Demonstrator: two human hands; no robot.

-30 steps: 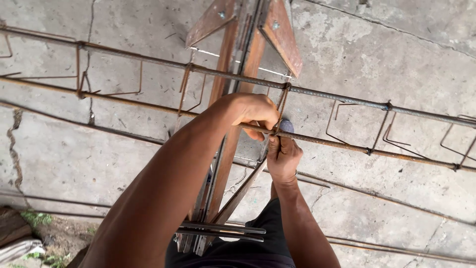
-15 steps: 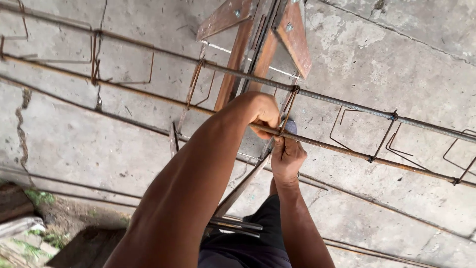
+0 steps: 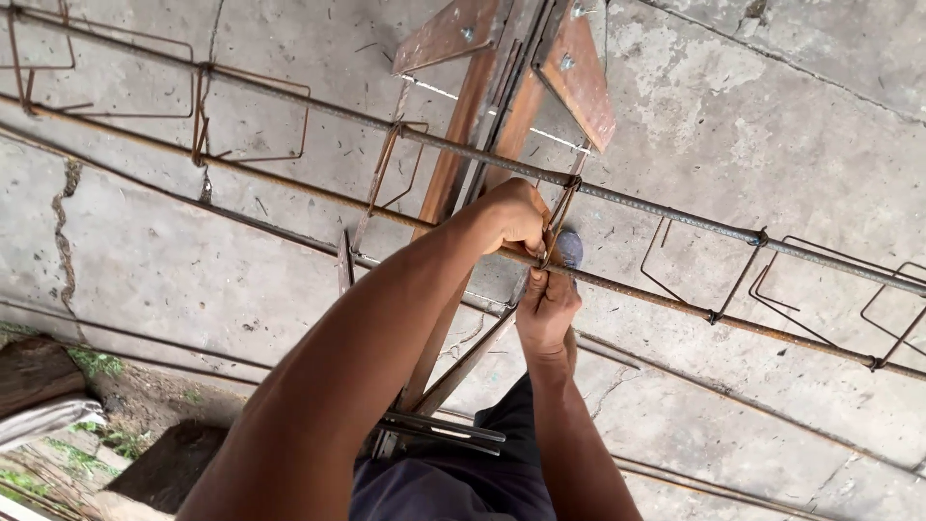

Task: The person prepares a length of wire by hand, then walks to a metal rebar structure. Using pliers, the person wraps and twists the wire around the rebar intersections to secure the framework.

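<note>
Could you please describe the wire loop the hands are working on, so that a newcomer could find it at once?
Start at the rusty metal stand in the middle, where long steel bars cross it. The wire loop sits just right of the stand, linking those bars. Unlike the other loops along the bars, it is pinched between the left hand and right hand.

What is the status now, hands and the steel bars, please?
Left hand and right hand both closed at one stirrup on the lower rebar. Upper rebar runs just above. Wooden stand beneath; nothing blocking.
</note>
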